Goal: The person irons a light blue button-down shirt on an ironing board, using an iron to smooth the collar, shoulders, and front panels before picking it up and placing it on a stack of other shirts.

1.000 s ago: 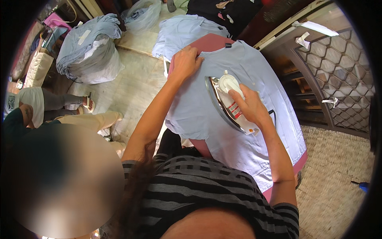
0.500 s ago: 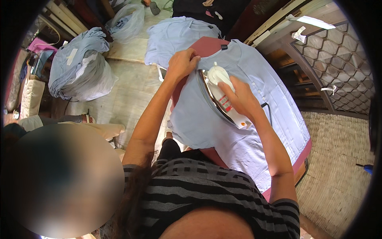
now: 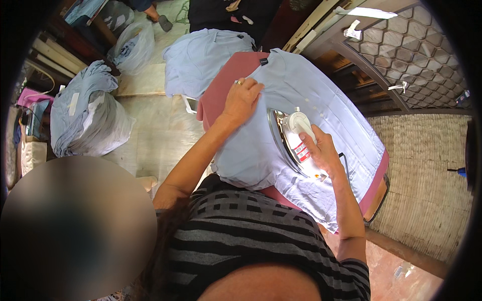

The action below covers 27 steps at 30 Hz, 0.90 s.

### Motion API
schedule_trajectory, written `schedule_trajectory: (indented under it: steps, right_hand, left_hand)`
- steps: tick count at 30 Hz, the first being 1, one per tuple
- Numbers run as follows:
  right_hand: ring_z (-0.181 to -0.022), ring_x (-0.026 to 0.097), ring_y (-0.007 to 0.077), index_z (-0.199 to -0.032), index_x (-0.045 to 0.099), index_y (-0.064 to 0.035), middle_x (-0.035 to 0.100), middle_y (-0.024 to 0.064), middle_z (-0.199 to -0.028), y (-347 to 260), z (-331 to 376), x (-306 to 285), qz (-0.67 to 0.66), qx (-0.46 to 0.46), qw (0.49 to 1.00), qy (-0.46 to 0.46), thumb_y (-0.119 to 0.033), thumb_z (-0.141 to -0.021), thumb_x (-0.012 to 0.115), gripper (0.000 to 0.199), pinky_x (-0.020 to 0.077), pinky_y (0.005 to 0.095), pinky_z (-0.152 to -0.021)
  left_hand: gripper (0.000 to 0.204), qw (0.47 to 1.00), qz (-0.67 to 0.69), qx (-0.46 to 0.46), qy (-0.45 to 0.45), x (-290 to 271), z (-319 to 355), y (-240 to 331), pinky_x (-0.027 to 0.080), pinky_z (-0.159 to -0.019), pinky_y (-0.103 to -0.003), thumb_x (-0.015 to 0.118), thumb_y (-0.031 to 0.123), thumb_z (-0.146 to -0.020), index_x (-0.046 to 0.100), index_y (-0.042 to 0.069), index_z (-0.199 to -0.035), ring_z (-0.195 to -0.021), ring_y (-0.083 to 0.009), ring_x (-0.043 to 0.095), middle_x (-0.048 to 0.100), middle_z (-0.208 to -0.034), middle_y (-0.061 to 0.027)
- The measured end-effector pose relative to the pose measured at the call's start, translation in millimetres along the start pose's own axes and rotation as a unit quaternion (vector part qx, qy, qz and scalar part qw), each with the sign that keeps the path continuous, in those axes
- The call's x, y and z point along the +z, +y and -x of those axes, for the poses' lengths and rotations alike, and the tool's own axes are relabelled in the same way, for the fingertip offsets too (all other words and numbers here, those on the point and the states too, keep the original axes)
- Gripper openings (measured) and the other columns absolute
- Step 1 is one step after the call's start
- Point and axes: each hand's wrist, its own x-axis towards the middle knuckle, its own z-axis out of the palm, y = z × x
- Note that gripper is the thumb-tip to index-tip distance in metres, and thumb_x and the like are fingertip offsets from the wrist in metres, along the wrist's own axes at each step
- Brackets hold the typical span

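A light blue shirt (image 3: pixel 331 115) with a dark neck label and a row of buttons lies spread over a dark pink ironing board (image 3: pixel 224 75). My right hand (image 3: pixel 323 153) is closed round the handle of a white iron (image 3: pixel 292 131) with a shiny metal soleplate. The iron sits on the middle of the shirt, its tip toward the neckline. My left hand (image 3: pixel 243 102) is at the shirt's left upper edge, below the neckline, with its fingers bent and pinching the fabric. The iron's dark cord shows beside my right wrist.
More light blue garments (image 3: pixel 206 57) lie beyond the board. At left stands a plastic-wrapped heap of blue clothes (image 3: pixel 83 110), with a clear bag (image 3: pixel 134 47) behind it. A metal lattice gate (image 3: pixel 411 55) stands at right above a woven mat (image 3: pixel 416 165). A blurred person (image 3: pixel 78 231) is at lower left.
My right hand and the iron have moved right and nearer across the shirt. My left hand has also shifted right and nearer, and more of the board's left side is bare. The view has shifted.
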Motion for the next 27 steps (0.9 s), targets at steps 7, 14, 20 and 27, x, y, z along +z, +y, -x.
schedule_trajectory:
  steps: [7,14,20,27]
  right_hand:
    - [-0.061,0.054,0.0097,-0.099,0.067,-0.0017,0.059,0.0062,-0.064,-6.9,-10.4,-52.2,-0.035,0.039,0.998,-0.019,-0.04,-0.096,0.062,0.038,0.0437,0.0298,-0.057]
    - [-0.054,0.053,0.0255,-0.085,0.063,0.0022,0.053,0.0215,-0.064,-15.7,-88.1,-105.3,0.132,-0.202,0.97,-0.038,-0.038,-0.093,0.062,0.041,0.0437,0.0357,-0.056]
    - [-0.058,0.056,0.0331,-0.084,0.061,0.0023,0.058,0.0214,-0.066,-14.6,-170.5,-109.1,0.189,-0.293,0.925,-0.152,-0.039,-0.093,0.06,0.042,0.0448,0.0389,-0.06]
    - [-0.057,0.056,0.0342,-0.078,0.059,-0.0011,0.057,0.0191,-0.063,-6.9,-203.4,-96.8,0.209,-0.387,0.885,-0.153,-0.036,-0.088,0.065,0.037,0.0454,0.04,-0.059]
  left_hand:
    - [0.02,1.0,0.021,0.006,0.015,-8.2,10.3,-0.1,0.046,-0.081,-0.043,0.067,0.005,-0.082,0.067,0.004,-0.102,-0.092,-0.0334,0.057,0.061,-0.099,-0.0119]
    - [0.029,0.981,-0.126,-0.137,0.046,-20.4,11.6,-3.8,0.043,-0.076,-0.044,0.072,0.019,-0.082,0.06,-0.001,-0.099,-0.09,-0.0357,0.054,0.056,-0.093,-0.0165]
    - [0.029,0.961,-0.15,-0.215,0.083,-4.1,4.8,-1.1,0.042,-0.074,-0.044,0.076,0.023,-0.079,0.058,0.002,-0.087,-0.087,-0.0349,0.053,0.055,-0.091,-0.0146]
    - [0.022,0.957,-0.113,-0.234,0.132,-1.5,7.5,-10.4,0.043,-0.066,-0.04,0.078,0.021,-0.078,0.061,0.006,-0.081,-0.074,-0.0287,0.055,0.059,-0.076,-0.0073]
